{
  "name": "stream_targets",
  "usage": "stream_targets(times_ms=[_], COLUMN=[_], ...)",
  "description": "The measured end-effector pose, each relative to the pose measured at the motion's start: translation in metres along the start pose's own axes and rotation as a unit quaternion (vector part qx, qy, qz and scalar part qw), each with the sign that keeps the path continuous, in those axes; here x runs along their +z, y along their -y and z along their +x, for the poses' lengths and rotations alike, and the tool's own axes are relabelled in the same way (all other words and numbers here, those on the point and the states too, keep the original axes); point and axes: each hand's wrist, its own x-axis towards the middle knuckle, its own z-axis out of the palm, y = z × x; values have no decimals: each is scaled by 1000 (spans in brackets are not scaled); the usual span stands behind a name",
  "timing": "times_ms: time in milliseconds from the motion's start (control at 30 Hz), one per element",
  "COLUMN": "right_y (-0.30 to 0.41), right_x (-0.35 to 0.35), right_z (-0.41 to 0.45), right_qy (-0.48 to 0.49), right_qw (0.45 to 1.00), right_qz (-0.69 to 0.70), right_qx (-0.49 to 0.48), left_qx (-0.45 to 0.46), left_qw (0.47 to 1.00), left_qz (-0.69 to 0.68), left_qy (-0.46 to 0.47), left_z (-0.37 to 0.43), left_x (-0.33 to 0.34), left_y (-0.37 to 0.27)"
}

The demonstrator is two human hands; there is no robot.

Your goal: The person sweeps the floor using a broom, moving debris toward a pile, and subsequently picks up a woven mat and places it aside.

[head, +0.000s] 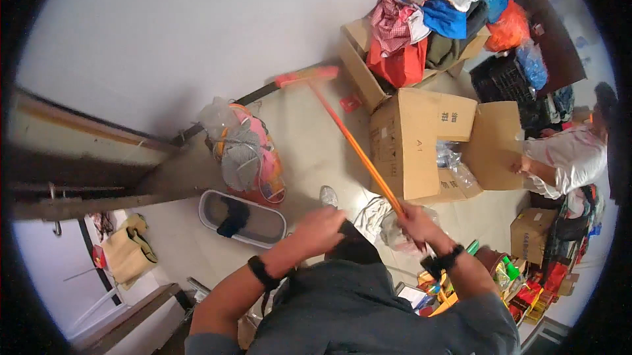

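Observation:
A push broom (356,148) with an orange pole and a pink-red head (307,76) slants across the picture, its head near the base of the wall. My right hand (418,224) is closed around the lower part of the pole. My left hand (323,229) hovers before my body, off the pole, with its fingers curled; whether it holds anything I cannot tell. Close to my right hand, a clear plastic bag (395,236) and a white cloth (371,218) lie on the tiled floor. A red scrap (350,103) lies near the broom head.
An oval tub (207,224) with a dark cloth and a bag of striped fabric (243,160) stand left. An open cardboard box (419,145) and a clothes-filled carton (356,61) stand right. A person in a white top (568,160) touches the box's flap. Packaged goods (533,293) crowd the lower right.

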Motion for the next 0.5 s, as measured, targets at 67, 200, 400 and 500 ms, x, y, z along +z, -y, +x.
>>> stream_targets(times_ms=[67, 200, 400, 500], right_y=[-15, -37, -11, -9], right_x=[-21, -56, -71, -66], right_z=[82, 210, 255, 251], right_qy=[-4, -13, -15, -19], right_qw=[999, 990, 995, 999], right_qz=[-36, -134, -76, -33], right_qx=[-10, -30, -58, 12], left_qx=[-26, -210, -331, -321], left_qw=[996, 977, 940, 943], left_qz=[45, -25, -82, -90], left_qy=[-66, 12, -19, -14], left_z=[-17, -38, -28, -10], left_x=[-8, -17, -21, -17], left_y=[41, 84, 92, 90])
